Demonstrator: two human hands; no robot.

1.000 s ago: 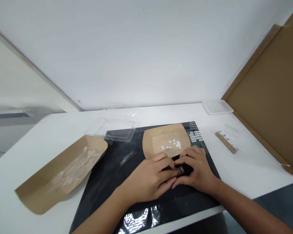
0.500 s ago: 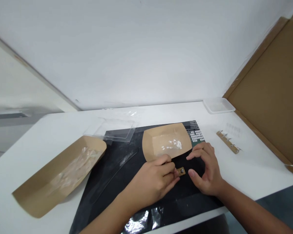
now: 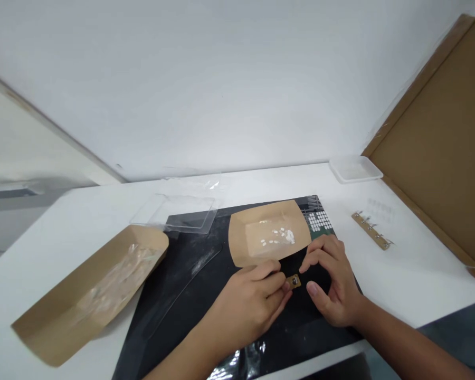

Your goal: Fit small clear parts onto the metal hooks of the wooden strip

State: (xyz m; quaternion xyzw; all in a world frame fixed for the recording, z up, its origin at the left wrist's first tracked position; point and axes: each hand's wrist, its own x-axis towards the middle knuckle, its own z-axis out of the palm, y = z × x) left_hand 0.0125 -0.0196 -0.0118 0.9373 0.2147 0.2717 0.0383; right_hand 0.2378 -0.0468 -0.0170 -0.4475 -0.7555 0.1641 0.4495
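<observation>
My left hand (image 3: pixel 257 295) pinches a small brown strip (image 3: pixel 294 281) over the black mat (image 3: pixel 182 285). A dark and metallic piece sits on the strip's free end; the rest of it is hidden by my fingers. Just to the right hovers my right hand (image 3: pixel 332 279), its thumb and fingers apart with nothing between them. The index fingertip is close to the strip's end. Behind my hands lies a brown paper tray (image 3: pixel 241 237) holding several small white oval pieces (image 3: pixel 288 237).
Another paper tray (image 3: pixel 43 338), at left, holds clear plastic packets (image 3: pixel 119 279). A clear plastic lid (image 3: pixel 186 211) overlaps the mat's back edge. White dots (image 3: pixel 320 220) line its far right corner. At right are a brown strip with metal pins (image 3: pixel 370 230), a translucent container (image 3: pixel 356 169) and cardboard (image 3: pixel 439 148).
The fingers of my right hand have come slightly down and closer to the end of the strip. My left hand keeps its pinch, and the view has shifted a little.
</observation>
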